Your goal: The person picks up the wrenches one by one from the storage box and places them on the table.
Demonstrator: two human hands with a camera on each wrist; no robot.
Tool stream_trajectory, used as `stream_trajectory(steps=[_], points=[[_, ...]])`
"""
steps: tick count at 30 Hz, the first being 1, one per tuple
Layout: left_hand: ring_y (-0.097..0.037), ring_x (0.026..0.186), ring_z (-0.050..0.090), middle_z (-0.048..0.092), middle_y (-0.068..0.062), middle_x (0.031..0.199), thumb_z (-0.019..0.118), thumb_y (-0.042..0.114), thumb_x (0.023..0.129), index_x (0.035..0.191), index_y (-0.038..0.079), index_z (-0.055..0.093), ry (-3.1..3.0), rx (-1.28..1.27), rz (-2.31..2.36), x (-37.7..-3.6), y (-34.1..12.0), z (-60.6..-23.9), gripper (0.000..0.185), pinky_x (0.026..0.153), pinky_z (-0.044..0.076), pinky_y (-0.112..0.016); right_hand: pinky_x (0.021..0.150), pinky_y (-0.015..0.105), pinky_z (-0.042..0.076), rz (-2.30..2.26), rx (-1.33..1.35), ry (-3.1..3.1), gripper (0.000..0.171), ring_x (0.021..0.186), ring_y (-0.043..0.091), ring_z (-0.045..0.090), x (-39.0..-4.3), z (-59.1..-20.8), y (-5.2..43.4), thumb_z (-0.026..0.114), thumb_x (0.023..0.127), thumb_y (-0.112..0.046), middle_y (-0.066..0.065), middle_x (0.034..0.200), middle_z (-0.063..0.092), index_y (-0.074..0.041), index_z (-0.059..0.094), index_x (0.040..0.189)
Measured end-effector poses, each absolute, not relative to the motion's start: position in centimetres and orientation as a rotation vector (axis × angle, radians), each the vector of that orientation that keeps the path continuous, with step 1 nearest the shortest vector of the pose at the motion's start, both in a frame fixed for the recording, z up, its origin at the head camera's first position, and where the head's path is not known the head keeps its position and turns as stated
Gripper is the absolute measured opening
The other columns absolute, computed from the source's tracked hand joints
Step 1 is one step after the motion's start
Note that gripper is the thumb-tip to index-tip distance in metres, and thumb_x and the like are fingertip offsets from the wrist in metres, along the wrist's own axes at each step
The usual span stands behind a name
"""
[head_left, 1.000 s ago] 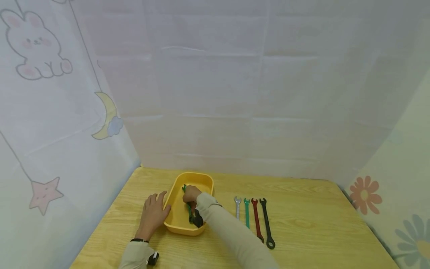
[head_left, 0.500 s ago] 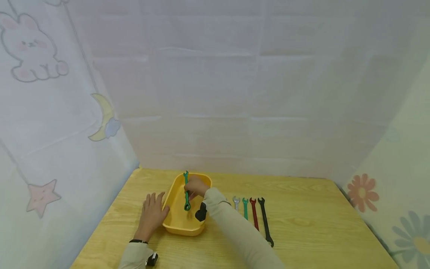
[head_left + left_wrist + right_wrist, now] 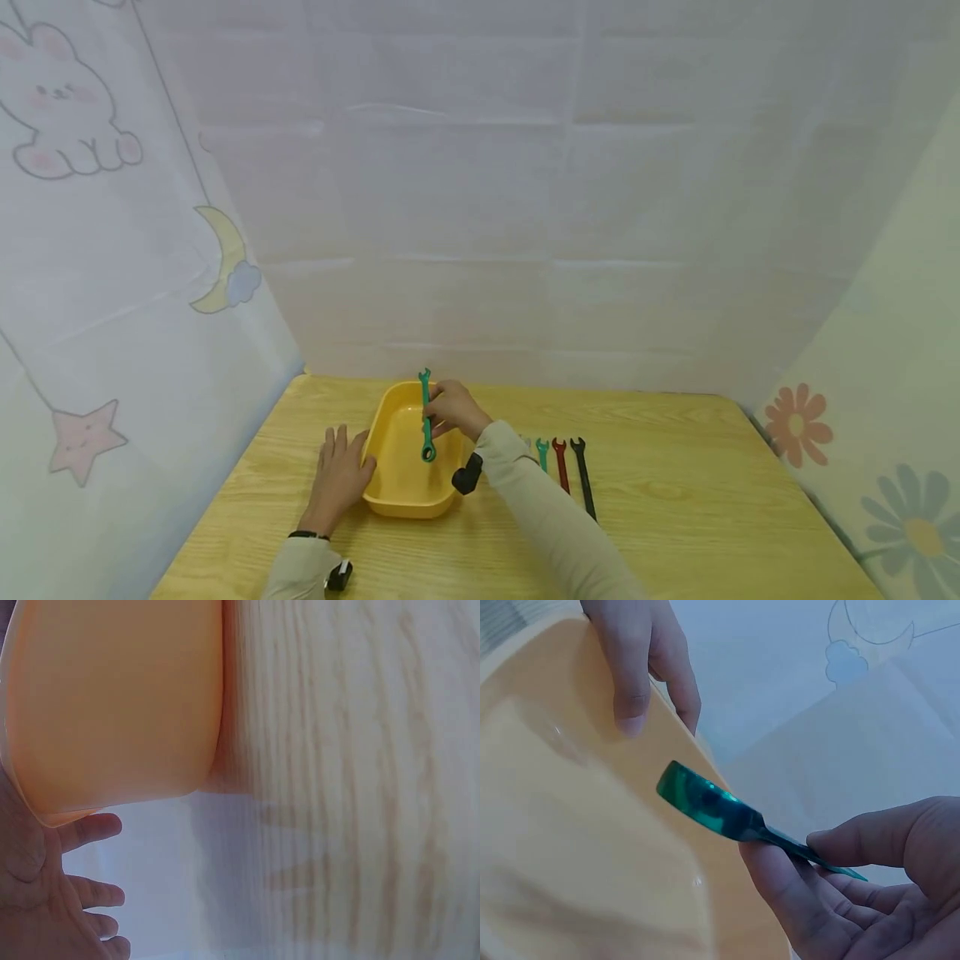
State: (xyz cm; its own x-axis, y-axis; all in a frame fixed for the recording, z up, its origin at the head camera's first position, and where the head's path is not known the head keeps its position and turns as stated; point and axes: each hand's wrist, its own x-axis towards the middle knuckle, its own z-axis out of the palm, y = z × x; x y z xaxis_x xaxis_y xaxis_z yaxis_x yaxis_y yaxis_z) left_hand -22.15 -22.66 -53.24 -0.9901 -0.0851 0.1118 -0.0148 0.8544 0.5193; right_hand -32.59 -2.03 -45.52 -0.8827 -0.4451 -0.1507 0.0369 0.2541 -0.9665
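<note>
My right hand (image 3: 459, 410) pinches a green combination wrench (image 3: 426, 417) between thumb and fingers, raised over the yellow plastic bin (image 3: 412, 507). Its open end points away and its ring end points toward me. The right wrist view shows the thumb on the shank and the ring end of the wrench (image 3: 709, 802) sticking out past the fingers. My left hand (image 3: 339, 475) holds the bin's left rim. Its thumb lies over the rim on the inside, and its fingers stretch along the outside wall. In the left wrist view the fingers are spread below the bin (image 3: 120, 705).
Right of the bin lie another green wrench (image 3: 543, 450), a red wrench (image 3: 561, 467) and a black wrench (image 3: 585, 479) in a row, with a silver one barely showing. My right forearm covers part of them. A patterned cloth backdrop (image 3: 480, 208) surrounds the wooden table (image 3: 697, 500).
My right hand has lifted the green wrench up from the bin's floor and moved slightly right and away. My left hand has stayed on the rim.
</note>
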Motion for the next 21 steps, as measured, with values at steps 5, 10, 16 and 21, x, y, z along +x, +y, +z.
stream_trajectory(steps=[5,10,16,21], points=[[-0.056,0.146,0.002,0.016,-0.039,0.156,0.052,0.018,0.099,0.144,-0.004,0.048,-2.919,0.071,-0.799,-22.2,-22.7,-53.0,0.050,0.117,0.005,-0.066,0.061,0.041,0.061,-1.695,-0.362,2.125,0.023,0.065,0.028,0.072,-32.6,-45.6,-1.3,0.065,0.089,0.006,0.025,0.081,0.070,0.013,0.057,0.109],[-0.056,0.146,0.002,0.016,-0.040,0.156,0.053,0.017,0.098,0.143,-0.004,0.048,-2.918,0.061,-0.808,-22.3,-22.7,-53.0,0.050,0.116,0.005,-0.068,0.061,0.041,0.061,-1.713,-0.357,2.118,0.023,0.063,0.023,0.071,-32.3,-45.5,-0.6,0.064,0.090,0.005,0.021,0.080,0.070,0.013,0.057,0.110],[-0.057,0.145,0.001,0.015,-0.040,0.156,0.054,0.017,0.098,0.151,0.001,0.040,-2.912,0.052,-0.825,-22.5,-22.7,-53.2,0.057,0.115,0.005,-0.069,0.065,0.043,0.062,-1.742,-0.356,2.125,0.025,0.068,0.024,0.071,-32.0,-44.8,1.0,0.064,0.091,0.004,0.023,0.088,0.069,0.012,0.057,0.113],[-0.058,0.145,0.000,0.013,-0.040,0.156,0.054,0.017,0.098,0.156,0.007,0.034,-2.909,0.019,-0.825,-22.9,-22.8,-53.2,0.062,0.114,0.005,-0.070,0.065,0.043,0.062,-1.768,-0.358,2.122,0.026,0.069,0.022,0.071,-31.8,-44.4,3.2,0.065,0.091,0.002,0.031,0.096,0.068,0.010,0.056,0.114]])
